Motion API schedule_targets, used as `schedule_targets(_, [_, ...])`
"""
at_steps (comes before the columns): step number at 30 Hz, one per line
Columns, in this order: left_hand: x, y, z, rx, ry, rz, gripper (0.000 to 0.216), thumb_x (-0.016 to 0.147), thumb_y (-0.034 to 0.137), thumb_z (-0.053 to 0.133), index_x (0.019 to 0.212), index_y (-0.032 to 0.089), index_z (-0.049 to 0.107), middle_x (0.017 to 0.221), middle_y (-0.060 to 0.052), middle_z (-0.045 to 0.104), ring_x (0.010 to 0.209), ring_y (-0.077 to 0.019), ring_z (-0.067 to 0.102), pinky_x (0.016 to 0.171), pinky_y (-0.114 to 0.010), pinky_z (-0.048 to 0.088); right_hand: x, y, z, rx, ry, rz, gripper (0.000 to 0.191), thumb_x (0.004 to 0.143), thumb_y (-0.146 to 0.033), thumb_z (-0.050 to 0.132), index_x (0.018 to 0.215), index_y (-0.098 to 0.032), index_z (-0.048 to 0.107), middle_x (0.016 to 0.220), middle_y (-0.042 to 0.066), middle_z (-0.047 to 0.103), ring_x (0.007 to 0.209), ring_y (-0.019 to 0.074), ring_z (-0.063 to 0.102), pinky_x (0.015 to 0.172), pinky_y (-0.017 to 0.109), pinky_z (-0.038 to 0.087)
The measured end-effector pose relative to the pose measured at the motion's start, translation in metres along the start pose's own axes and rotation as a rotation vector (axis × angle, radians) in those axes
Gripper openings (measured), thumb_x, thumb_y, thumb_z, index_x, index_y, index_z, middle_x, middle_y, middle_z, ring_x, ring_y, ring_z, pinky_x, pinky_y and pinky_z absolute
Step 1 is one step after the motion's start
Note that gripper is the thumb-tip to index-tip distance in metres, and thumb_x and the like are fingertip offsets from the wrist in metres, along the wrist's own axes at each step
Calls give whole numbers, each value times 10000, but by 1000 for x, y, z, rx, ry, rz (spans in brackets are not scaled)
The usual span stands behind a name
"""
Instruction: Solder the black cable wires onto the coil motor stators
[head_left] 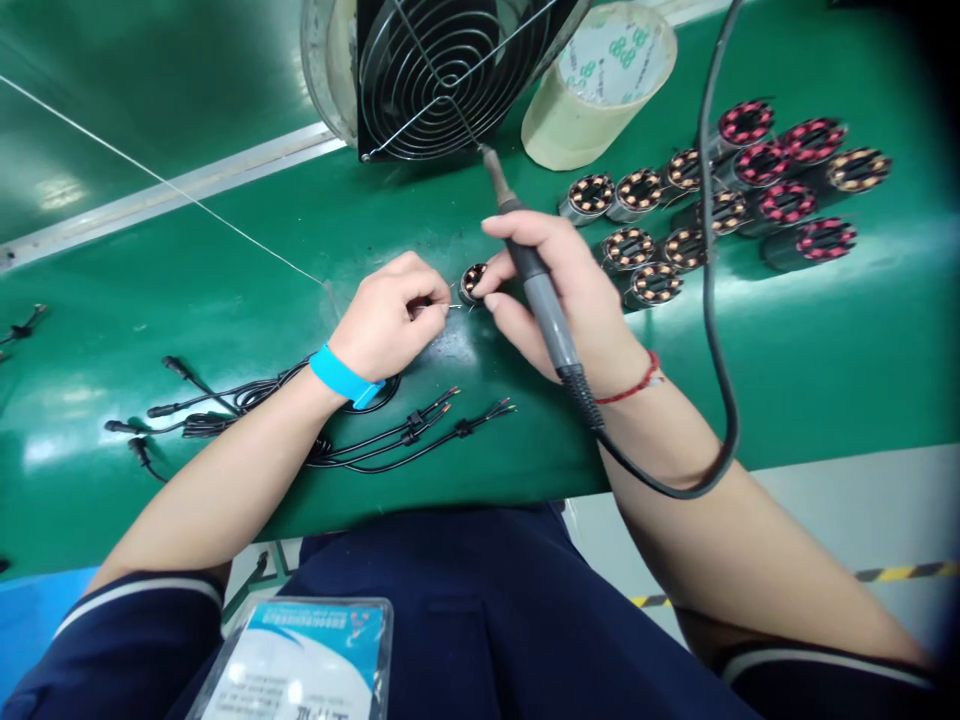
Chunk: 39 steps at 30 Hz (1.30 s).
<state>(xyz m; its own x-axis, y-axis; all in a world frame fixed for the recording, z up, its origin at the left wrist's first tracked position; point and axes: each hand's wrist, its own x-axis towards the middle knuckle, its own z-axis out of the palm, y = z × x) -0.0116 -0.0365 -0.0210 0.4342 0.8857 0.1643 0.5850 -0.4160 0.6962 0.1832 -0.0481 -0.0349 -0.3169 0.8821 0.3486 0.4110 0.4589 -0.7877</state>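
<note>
My right hand point(577, 290) is closed around a soldering iron point(541, 300), whose tip points up and away toward the fan. Its thumb and a finger also reach a small motor stator point(472, 284) with copper windings on the bench. Just left of that stator, my left hand point(394, 310) pinches a thin silvery wire point(454, 306), and the wire's end shows beside the stator. A pale strand point(187, 195) runs from the upper left down to behind this hand; whether it is the same wire is hidden.
A fan with a wire guard point(450, 85) and a big tape roll point(559, 125) stand at the back. Several stators point(628, 247) are grouped at the right. Black cables point(375, 455) with stripped ends lie near my left forearm. The iron's cord point(709, 250) loops over my right wrist.
</note>
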Motion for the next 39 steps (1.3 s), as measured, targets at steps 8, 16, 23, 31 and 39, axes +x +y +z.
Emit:
schedule_targets(8, [2, -2, 2, -38, 1, -38, 121, 708, 109, 525, 664, 172, 618, 747, -7, 603, 733, -130, 551, 716, -302, 468, 0, 5, -2, -98, -95, -63, 477, 851, -254, 553, 1317, -336, 493, 938, 1, 712, 1031, 256, 613, 968, 519, 491])
schedule_targets(16, [1, -1, 2, -43, -4, -70, 120, 699, 96, 513, 670, 181, 593, 759, -7, 597, 725, -133, 542, 737, -324, 491, 5, 11, 4, -189, -20, -201, 379, 871, -227, 565, 1236, -321, 527, 836, -2, 706, 870, 244, 613, 826, 483, 525])
schedule_targets(23, [0, -3, -2, -60, 44, -102, 100, 721, 112, 541, 668, 191, 571, 746, -7, 586, 729, -141, 540, 772, -350, 524, 5, -4, 20, -74, 71, 79, 370, 888, -263, 566, 1239, -306, 460, 916, 15, 703, 934, 246, 650, 943, 488, 527])
schedule_targets(31, [2, -4, 0, -66, 45, -122, 133, 697, 63, 528, 644, 184, 550, 742, -12, 580, 704, -133, 533, 756, -349, 542, -1, -11, 14, 161, 244, 115, 332, 910, -252, 570, 1238, -290, 535, 969, 6, 698, 866, 181, 713, 871, 374, 580])
schedule_targets(39, [2, -6, 2, -68, 37, -100, 144, 695, 57, 529, 623, 182, 515, 740, -14, 583, 725, -134, 545, 775, -347, 538, -13, -21, -4, 0, 385, -57, 196, 892, -262, 625, 1075, -315, 668, 998, -3, 702, 854, 175, 682, 761, 352, 584])
